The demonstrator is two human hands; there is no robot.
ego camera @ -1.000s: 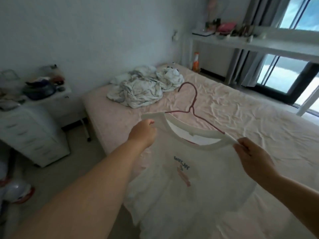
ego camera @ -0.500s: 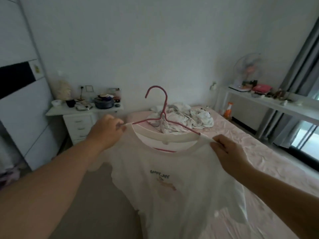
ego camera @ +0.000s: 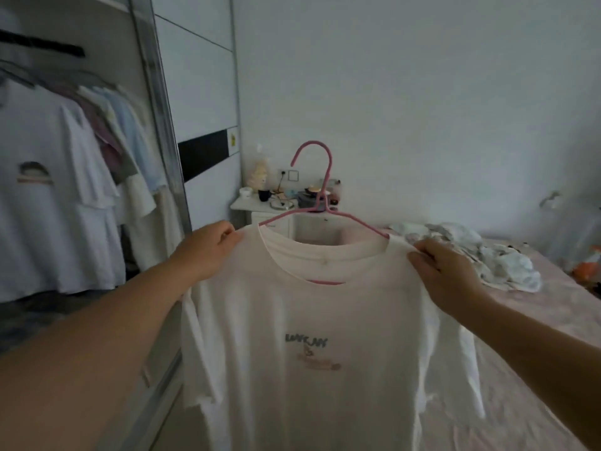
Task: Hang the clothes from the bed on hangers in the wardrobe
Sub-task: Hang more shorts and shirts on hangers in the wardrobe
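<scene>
Right now a white T-shirt (ego camera: 302,336) hangs on a pink hanger (ego camera: 320,203), held up in the middle of the room between the person's two outstretched arms. The left hand (ego camera: 208,249) pinches the shirt's left shoulder, fingers curled over the fabric at the hanger's end; the right hand (ego camera: 442,275) grips the right shoulder the same way. The hanger's hook stands upright above the neckline, free of any rail. The shirt front faces the person, a small printed motif on its chest. To the left the wardrobe (ego camera: 153,92) stands open, with several pale garments (ego camera: 65,196) hanging inside in a row. To the right lies the bed (ego camera: 536,320) with a pink sheet, a crumpled heap of clothes (ego camera: 481,252) on its far end. Far behind the shirt, a small bedside counter (ego camera: 247,205) carries cups and clutter against the wall.
</scene>
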